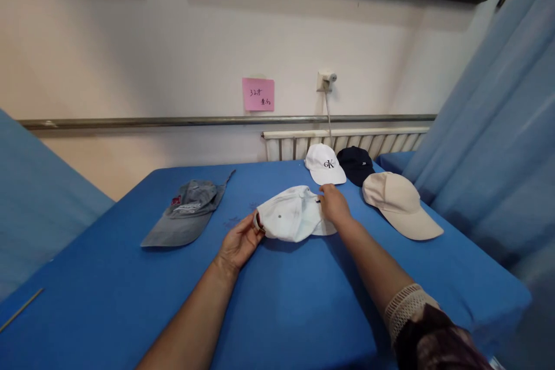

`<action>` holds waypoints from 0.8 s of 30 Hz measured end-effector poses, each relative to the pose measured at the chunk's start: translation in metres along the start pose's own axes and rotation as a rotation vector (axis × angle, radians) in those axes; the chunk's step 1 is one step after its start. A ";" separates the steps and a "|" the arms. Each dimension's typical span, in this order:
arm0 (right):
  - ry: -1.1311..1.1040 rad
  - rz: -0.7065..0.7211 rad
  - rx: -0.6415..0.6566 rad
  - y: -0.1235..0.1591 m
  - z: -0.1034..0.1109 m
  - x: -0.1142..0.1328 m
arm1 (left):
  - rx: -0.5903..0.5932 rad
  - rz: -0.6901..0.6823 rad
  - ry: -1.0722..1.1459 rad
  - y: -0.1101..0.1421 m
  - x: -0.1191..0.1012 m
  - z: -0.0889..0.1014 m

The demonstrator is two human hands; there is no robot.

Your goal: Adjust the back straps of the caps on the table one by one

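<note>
A pale, nearly white baseball cap [286, 215] is held between my two hands just over the blue table, lying sideways with its brim to the right. My left hand [241, 238] pinches its back strap end, thumb and fingers closed on the edge. At the opposite side, my right hand [333, 204] grips the cap near the brim and a small dark mark; its fingertips are partly hidden. Left of my hands sits a grey-blue baseball cap [191, 211] with red and white lettering, its strap end trailing behind.
Beyond my right hand are a white cap [323, 163] with dark letters, a navy cap [355, 164] and a beige cap [396, 202]. They rest on the blue-covered table [277, 312]. Blue curtains [494, 127] hang at both sides; a radiator [286, 146] stands behind.
</note>
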State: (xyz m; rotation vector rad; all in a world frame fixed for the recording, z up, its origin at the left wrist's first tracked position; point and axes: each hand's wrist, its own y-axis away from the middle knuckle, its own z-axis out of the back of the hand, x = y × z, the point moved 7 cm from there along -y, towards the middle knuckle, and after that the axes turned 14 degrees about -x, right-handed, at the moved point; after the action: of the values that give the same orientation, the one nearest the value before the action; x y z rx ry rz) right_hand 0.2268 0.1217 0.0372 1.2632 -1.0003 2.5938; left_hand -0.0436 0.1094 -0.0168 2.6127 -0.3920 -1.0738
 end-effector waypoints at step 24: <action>-0.142 0.190 0.191 0.098 -0.062 0.060 | -0.103 -0.130 -0.071 0.006 0.010 -0.003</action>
State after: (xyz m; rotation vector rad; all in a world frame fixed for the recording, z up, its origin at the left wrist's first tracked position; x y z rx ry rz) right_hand 0.1119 0.0702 0.0028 1.4829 -0.9563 2.8365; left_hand -0.0355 0.1008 -0.0185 2.5434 -0.1782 -1.1982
